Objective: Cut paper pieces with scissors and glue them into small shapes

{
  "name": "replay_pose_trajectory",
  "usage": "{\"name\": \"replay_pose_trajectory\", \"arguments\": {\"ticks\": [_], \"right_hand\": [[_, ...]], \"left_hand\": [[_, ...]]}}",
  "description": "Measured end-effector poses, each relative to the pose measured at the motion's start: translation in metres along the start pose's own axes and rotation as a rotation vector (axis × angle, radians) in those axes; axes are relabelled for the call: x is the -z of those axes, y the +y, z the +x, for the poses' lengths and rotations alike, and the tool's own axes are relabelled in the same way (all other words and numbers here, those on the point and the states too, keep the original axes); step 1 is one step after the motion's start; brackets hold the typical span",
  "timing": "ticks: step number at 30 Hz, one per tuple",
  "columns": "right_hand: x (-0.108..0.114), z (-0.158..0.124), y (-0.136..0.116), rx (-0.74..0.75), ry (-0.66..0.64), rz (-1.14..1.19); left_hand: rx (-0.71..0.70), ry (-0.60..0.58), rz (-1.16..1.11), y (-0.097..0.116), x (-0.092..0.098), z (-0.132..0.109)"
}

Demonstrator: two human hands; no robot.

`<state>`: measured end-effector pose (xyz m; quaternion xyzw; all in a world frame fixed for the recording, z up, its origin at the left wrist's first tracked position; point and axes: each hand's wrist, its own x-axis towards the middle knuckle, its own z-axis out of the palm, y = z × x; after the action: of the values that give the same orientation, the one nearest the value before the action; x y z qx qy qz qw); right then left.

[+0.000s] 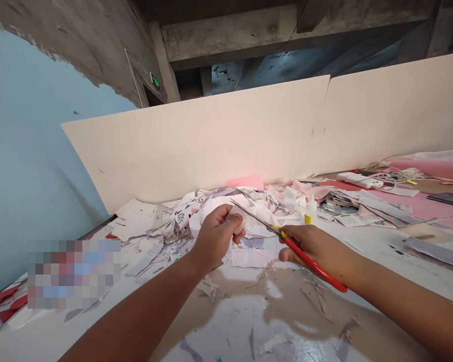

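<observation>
In the middle of the head view my left hand [219,230] pinches a small piece of white paper [238,215] between thumb and fingers. My right hand [305,246] is closed around scissors [302,256] with red and yellow handles. Their metal blades point up and to the left, reaching across the top of the paper; whether they touch it I cannot tell. Behind both hands lies a heap of paper scraps [177,218]. A small white bottle with a yellow label [308,212] stands just beyond my right hand.
A white table [234,322] carries loose scraps. Along its back rises a cream partition board [211,146], with a pink paper [245,182] against it. At the right are a white power strip [359,180], cables, a dark phone-like slab [451,199] and pink sheets. A pixelated patch hides the left side.
</observation>
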<state>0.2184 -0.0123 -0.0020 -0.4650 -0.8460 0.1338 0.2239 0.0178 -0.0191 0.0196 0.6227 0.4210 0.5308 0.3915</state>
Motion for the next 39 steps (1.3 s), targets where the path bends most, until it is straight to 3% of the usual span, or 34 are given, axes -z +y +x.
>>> {"name": "replay_pose_trajectory", "arguments": {"ticks": [39], "right_hand": [[0.0009,0.0002,0.0033,-0.007,-0.005,-0.042]], "left_hand": [[-0.003,0.023,0.030,-0.0005,0.0029,0.0007]]}}
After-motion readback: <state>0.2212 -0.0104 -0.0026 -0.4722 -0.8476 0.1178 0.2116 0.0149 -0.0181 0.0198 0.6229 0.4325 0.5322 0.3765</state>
